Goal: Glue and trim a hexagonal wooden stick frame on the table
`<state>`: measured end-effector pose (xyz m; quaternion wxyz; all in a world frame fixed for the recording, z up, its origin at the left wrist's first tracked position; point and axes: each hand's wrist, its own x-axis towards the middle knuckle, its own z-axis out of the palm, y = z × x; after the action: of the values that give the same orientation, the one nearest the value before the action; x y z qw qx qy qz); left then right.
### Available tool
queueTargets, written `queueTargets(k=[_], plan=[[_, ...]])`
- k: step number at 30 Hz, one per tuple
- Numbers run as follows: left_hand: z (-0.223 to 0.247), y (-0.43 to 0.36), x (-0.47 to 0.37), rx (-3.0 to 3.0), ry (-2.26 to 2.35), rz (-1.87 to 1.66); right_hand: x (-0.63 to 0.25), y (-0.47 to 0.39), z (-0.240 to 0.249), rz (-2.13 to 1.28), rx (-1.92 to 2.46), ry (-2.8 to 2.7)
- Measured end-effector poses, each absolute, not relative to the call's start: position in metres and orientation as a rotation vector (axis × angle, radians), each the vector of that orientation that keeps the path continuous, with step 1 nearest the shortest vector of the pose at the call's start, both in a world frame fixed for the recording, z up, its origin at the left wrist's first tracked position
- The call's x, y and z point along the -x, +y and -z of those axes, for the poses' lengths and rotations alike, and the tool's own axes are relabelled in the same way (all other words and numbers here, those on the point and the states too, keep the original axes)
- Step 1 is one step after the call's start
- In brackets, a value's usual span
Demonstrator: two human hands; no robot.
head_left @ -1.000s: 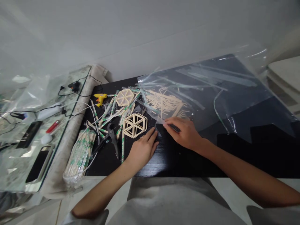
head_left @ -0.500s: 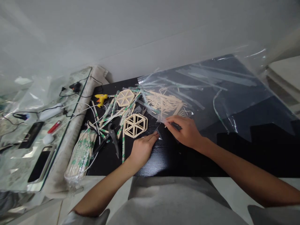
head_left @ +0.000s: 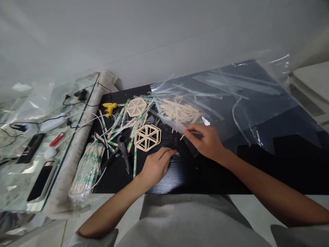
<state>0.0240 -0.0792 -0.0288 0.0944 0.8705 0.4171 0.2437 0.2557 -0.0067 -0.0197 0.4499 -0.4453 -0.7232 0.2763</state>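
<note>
My right hand (head_left: 205, 140) is closed in a pinch on the near corner of a clear plastic sheet (head_left: 221, 99), lifting that corner slightly. Under the sheet lies a heap of short wooden sticks (head_left: 180, 111); one stick pokes out below my right fingertips. My left hand (head_left: 158, 164) rests low over the black table (head_left: 167, 181), thumb and fingers pressed together. A tiny shiny bit shows at its fingertips, too small to name. Just beyond that hand sits a hexagonal wooden stick frame (head_left: 147, 138) with spokes. A second hexagon (head_left: 137, 107) lies farther back on wrapped sticks.
A yellow glue gun (head_left: 110, 109) lies at the back left. Dark-handled cutters (head_left: 124, 152) and a bag of sticks (head_left: 88, 168) lie left of my left hand. White cables cross there. A glass-topped surface at far left holds a phone (head_left: 42, 181) and a red-and-white tool (head_left: 57, 139).
My right hand has moved slightly right with the sheet's corner, raising it a little. My left fingers have drawn together and lifted slightly from a clear piece on the table.
</note>
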Motion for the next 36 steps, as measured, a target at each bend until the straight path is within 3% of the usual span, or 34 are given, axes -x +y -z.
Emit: queueTargets(k=[4, 11, 18, 27, 36], plan=[[-0.013, -0.073, -0.004, -2.575, 1.325, -1.047, -0.255, -0.008, 0.021, -0.676, 1.05, -1.853], [-0.061, -0.004, 0.075, -2.439, 2.203, -1.419, -0.25, -0.013, 0.025, -0.689, 0.767, -2.181], [-0.045, 0.023, 0.094, -2.38, 2.229, -0.865, -0.255, -0.007, 0.031, -0.595, 0.883, -2.124], [-0.006, -0.053, -0.005, -2.593, 1.23, -0.254, -0.279, 0.018, 0.024, -0.519, 1.244, -1.926], [0.021, -0.073, -0.022, -2.343, 1.309, -0.2, -0.285, 0.008, 0.023, -0.568, 1.316, -1.926]])
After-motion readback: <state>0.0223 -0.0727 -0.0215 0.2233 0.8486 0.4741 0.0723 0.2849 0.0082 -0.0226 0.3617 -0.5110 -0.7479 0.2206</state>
